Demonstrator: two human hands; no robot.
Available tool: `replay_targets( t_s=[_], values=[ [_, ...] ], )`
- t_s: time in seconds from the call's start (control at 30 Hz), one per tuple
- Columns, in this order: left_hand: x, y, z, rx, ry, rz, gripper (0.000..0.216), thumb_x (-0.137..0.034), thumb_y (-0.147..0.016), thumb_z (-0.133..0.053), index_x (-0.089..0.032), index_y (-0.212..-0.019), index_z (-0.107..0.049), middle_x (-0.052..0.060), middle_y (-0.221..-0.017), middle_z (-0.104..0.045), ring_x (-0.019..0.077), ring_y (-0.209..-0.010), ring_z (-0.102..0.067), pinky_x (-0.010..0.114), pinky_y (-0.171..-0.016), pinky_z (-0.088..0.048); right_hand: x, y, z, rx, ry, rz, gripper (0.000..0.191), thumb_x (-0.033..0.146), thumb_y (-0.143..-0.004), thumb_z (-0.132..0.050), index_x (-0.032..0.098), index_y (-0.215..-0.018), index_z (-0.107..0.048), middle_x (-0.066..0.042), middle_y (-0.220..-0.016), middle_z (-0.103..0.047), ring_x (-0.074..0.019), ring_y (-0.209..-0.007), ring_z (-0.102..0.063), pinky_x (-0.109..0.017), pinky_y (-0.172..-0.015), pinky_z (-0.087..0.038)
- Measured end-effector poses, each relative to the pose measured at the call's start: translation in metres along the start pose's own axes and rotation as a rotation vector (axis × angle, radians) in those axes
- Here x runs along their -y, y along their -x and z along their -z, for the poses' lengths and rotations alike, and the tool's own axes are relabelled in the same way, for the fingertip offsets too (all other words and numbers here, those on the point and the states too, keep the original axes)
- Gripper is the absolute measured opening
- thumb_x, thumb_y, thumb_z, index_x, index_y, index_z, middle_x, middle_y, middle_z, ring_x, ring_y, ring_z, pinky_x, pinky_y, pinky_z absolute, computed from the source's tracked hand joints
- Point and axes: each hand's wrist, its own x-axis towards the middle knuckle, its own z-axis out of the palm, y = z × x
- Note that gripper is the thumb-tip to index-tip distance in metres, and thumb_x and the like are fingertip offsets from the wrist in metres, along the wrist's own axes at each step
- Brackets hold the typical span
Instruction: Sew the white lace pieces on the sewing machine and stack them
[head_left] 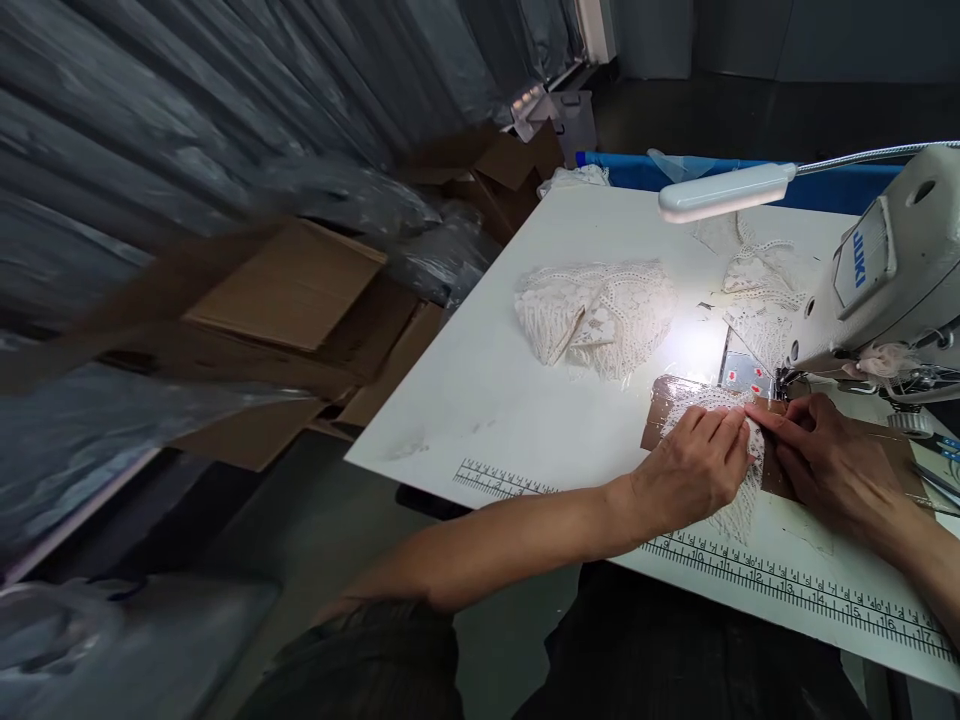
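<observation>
A piece of white fringed lace fabric (pixel 739 515) lies at the front of the sewing machine (pixel 892 260), partly over a brown plate (pixel 784 480). My left hand (pixel 705 460) is closed on this lace, fingers bunched together at its upper part. From the other side, my right hand (pixel 829 460) meets it, index finger stretched to the lace edge and fingertips close to my left ones. The needle area (pixel 781 382) is just beyond my right fingers. My hands cover part of the lace.
Folded lace pieces (pixel 600 310) lie on the white table (pixel 442 410), and more lace (pixel 761 290) sits behind the needle. A lamp (pixel 727 192) hangs over the tabletop. Scissors (pixel 937 480) are at the right edge. Cardboard boxes (pixel 292 285) stand left of the table.
</observation>
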Motion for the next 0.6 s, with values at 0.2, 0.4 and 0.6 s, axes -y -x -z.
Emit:
replay_targets(
  t_s=[0.2, 0.4, 0.6],
  values=[
    [0.001, 0.001, 0.001, 0.013, 0.056, 0.030, 0.022, -0.018, -0.099, -0.049, -0.005, -0.103, -0.066, 0.012, -0.105, -0.072, 0.0188, -0.087, -0.063, 0.031, -0.075, -0.045, -0.010, 0.001, 0.015, 0.045, -0.341, -0.105, 0.041, 0.027, -0.096, -0.039, 0.024, -0.126, -0.068, -0.008, -0.096, -0.067, -0.0125, -0.057, -0.060, -0.026, -0.052, -0.050],
    [0.009, 0.001, 0.001, 0.131, 0.159, 0.036, 0.025, -0.025, -0.103, -0.044, -0.009, -0.106, -0.063, 0.009, -0.105, -0.070, 0.0165, -0.083, -0.062, 0.032, -0.076, -0.044, -0.015, 0.001, 0.020, -0.029, -0.375, -0.100, 0.039, 0.026, -0.090, -0.043, 0.021, -0.111, -0.075, -0.009, -0.096, -0.073, -0.0165, -0.060, -0.065, -0.028, -0.053, -0.051],
    [0.009, -0.001, -0.001, 0.076, 0.036, -0.082, 0.026, -0.019, -0.103, -0.042, -0.006, -0.105, -0.064, 0.012, -0.105, -0.071, 0.0170, -0.079, -0.061, 0.031, -0.071, -0.045, -0.017, 0.005, 0.018, -0.029, -0.351, -0.108, 0.040, 0.028, -0.090, -0.043, 0.022, -0.110, -0.076, -0.006, -0.087, -0.075, -0.0159, -0.058, -0.065, -0.028, -0.057, -0.051]
  ],
)
